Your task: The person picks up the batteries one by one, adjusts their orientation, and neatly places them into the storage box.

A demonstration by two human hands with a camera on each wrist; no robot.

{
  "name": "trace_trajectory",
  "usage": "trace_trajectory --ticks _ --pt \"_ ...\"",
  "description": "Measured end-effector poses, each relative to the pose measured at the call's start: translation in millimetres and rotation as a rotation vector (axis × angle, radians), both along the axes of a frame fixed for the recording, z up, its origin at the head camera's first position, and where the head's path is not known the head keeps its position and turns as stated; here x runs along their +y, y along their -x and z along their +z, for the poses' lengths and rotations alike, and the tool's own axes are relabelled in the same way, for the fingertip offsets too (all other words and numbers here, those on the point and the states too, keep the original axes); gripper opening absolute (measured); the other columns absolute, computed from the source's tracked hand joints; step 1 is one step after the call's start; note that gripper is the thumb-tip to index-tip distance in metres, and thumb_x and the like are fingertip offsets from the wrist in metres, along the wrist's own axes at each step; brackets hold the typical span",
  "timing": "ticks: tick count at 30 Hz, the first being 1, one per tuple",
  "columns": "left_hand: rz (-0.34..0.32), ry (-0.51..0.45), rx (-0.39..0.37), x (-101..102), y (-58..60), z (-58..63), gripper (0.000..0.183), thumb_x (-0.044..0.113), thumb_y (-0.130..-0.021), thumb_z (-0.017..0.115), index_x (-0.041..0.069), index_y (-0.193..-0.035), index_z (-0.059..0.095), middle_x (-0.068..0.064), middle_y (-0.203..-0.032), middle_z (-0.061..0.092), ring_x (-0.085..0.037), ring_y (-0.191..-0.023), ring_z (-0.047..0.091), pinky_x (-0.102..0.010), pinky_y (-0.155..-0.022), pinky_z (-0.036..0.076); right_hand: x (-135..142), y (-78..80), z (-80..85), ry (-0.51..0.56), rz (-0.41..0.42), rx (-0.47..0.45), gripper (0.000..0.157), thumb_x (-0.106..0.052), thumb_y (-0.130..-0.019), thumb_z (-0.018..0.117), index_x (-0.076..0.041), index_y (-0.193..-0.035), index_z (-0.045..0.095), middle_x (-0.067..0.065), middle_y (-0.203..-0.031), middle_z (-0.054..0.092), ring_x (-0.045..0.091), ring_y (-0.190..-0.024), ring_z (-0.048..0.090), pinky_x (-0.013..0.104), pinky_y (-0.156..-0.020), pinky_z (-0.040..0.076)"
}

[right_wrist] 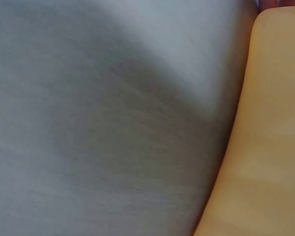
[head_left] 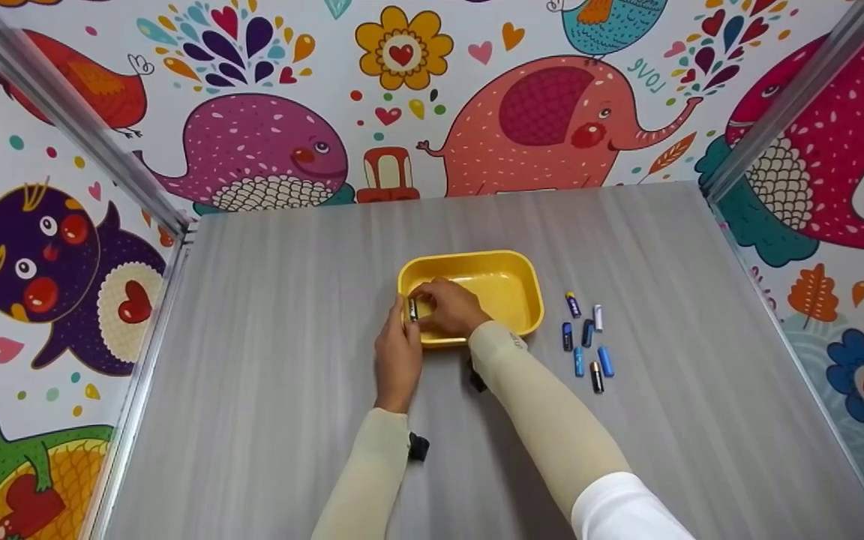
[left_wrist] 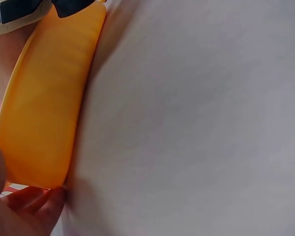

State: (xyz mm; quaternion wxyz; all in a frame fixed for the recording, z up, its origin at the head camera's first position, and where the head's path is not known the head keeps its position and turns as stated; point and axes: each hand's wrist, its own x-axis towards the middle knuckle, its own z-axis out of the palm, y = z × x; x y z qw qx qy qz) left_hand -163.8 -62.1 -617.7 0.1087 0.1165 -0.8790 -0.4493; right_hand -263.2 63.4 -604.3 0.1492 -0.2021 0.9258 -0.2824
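Note:
A yellow plastic tray (head_left: 505, 294) stands at the middle of the table. My left hand (head_left: 400, 356) grips its left end, and in the left wrist view the fingers (left_wrist: 50, 209) lie against the outside of the end wall. Over the tray's left part, my right hand (head_left: 451, 307) pinches a small dark battery (head_left: 413, 309) with a pale band, near the left thumb. The right wrist view shows only the tray's outer side (right_wrist: 270, 132) and the table, with the right hand out of sight there.
Right of the tray lie several loose batteries, among them a white one (head_left: 598, 318), a light blue one (head_left: 579, 361), a blue one (head_left: 607, 361) and a black one with a copper end (head_left: 597, 377). Printed panels and metal posts border the grey table (head_left: 267, 315).

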Motion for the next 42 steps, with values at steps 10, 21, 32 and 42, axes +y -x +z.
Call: trace_trajectory --ticks 10,21,32,42 --pt "-0.014 0.009 0.067 -1 -1.0 -2.2 0.054 0.015 -0.102 0.056 0.017 -0.155 0.046 -0.008 -0.146 0.060 -0.023 -0.107 0.066 -0.042 -0.095 0.054 0 -1.7 2.6 0.005 -0.009 -0.016 0.054 -0.041 -0.080 0.085 -0.025 -0.129 0.067 0.001 -0.117 0.066 0.020 -0.109 0.061 0.039 -0.102 0.050" --pt "-0.002 -0.015 0.006 3 3.8 0.5 0.052 0.019 -0.103 0.054 0.022 -0.155 0.046 -0.006 -0.142 0.064 -0.020 -0.088 0.059 -0.041 -0.084 0.053 20 10.0 22.1 0.358 -0.136 -0.233 0.059 -0.033 -0.084 0.084 -0.015 -0.136 0.063 0.009 -0.121 0.065 0.025 -0.110 0.057 0.042 -0.102 0.049" --pt "0.020 -0.051 -0.058 2 1.0 1.5 0.053 0.021 -0.104 0.052 0.026 -0.156 0.044 -0.001 -0.151 0.056 -0.019 -0.117 0.063 -0.044 -0.102 0.051 72 2.9 68.1 0.413 -0.192 -0.085 0.058 -0.047 -0.088 0.077 -0.017 -0.136 0.064 0.009 -0.122 0.066 0.024 -0.107 0.060 0.040 -0.100 0.053" --pt "0.018 -0.067 -0.021 0 -0.2 1.1 0.053 0.019 -0.104 0.053 0.023 -0.156 0.044 -0.002 -0.152 0.055 -0.019 -0.132 0.057 -0.043 -0.107 0.048 142 -16.4 91.7 0.453 -0.233 0.081 0.060 -0.055 -0.086 0.076 -0.022 -0.134 0.065 0.012 -0.122 0.066 0.023 -0.102 0.061 0.044 -0.096 0.055"
